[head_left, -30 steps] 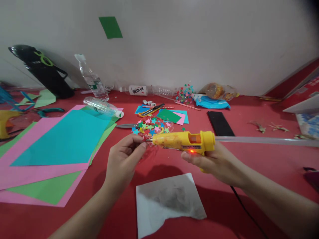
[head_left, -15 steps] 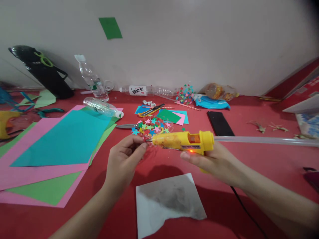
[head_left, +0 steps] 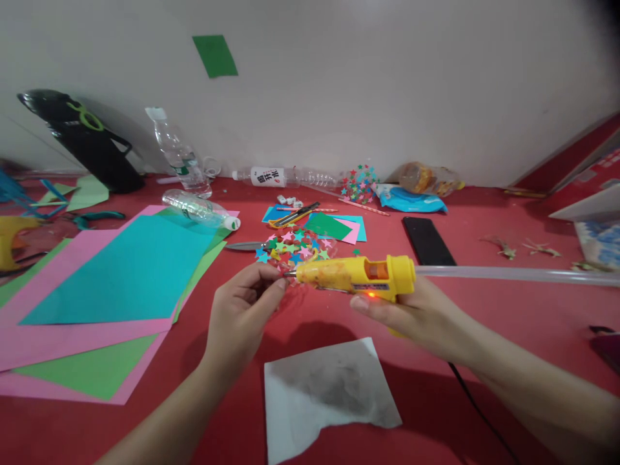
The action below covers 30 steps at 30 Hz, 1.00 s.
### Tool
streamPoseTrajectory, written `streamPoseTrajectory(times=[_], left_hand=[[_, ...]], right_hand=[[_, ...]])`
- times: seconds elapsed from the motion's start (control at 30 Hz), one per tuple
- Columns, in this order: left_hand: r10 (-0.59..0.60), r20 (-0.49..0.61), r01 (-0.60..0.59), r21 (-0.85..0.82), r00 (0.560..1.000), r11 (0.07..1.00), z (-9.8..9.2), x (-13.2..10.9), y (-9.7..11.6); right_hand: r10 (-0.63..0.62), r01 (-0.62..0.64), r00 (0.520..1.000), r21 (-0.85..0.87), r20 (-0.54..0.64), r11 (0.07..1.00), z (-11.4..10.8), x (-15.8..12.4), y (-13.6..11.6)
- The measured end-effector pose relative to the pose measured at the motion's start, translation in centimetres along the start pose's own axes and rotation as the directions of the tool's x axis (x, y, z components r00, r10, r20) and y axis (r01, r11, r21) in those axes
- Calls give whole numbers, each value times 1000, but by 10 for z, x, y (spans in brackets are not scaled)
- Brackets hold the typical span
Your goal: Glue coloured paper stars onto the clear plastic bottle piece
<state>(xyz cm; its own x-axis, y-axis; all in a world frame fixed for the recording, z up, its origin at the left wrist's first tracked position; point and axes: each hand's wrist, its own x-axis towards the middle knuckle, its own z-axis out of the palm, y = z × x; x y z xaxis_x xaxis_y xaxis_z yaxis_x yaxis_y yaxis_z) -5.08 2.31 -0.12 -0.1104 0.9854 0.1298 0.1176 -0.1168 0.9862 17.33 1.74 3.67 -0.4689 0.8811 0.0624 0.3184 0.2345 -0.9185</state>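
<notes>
A yellow hot glue gun (head_left: 346, 274) lies level in the grip of my right hand (head_left: 423, 314), its small light glowing orange-red and a long clear glue stick (head_left: 523, 274) sticking out of its back. The metal tip points left and meets the fingertips of my left hand (head_left: 245, 307). Thumb and forefinger there are pinched together; what they hold is too small and hidden to make out. Just beyond the tip is a cluster of coloured paper stars (head_left: 293, 244), partly covered by the gun. Below both hands lies a smudged white sheet (head_left: 332, 387) with a torn edge.
Coloured paper sheets (head_left: 121, 271) spread over the left, with a clear bottle (head_left: 198, 208) lying on them. A box cutter (head_left: 294, 216), a black phone (head_left: 429, 240) and a blue packet (head_left: 411, 197) lie farther back. A black flask (head_left: 90, 145) leans by the wall.
</notes>
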Motion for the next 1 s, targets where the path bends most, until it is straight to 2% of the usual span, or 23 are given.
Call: streamPoseTrajectory(times=[0.43,0.53,0.63,0.73,0.8,0.87,0.9,0.93,1.0], left_hand=[[-6,-12,6,-3,1000,1000,-1,0,-1],[19,-18,-18,39,1000,999,-1,0,-1],[155,-19,-149,185,988,972,-1,-2,1],[379,22,-364,339,925,868,-2,-6,7],[438,-27,-402,351,898,846,-4,-7,9],[352,-158,-309,242,923,920,-6,-2,9],[251,-188,-229,133,949,964,-8,1,9],[157,-200,-162,-9,967,987,-10,6,7],[95,-186,-113,-88,978,990,-13,15,5]], right_hand=[[-7,6,1000,-29,-8,1000,0,1,2],[16,-16,1000,-46,-3,999,0,0,2],[28,-26,1000,-117,14,993,-2,-1,4],[23,-24,1000,-217,-6,976,-4,-2,5],[31,-34,999,-218,-14,975,-4,-3,5],[72,-71,997,-167,1,983,-2,-3,4],[99,-97,995,-136,13,986,0,-4,3],[127,-123,992,-109,29,986,2,-3,2],[165,-158,984,-98,66,983,5,-3,1]])
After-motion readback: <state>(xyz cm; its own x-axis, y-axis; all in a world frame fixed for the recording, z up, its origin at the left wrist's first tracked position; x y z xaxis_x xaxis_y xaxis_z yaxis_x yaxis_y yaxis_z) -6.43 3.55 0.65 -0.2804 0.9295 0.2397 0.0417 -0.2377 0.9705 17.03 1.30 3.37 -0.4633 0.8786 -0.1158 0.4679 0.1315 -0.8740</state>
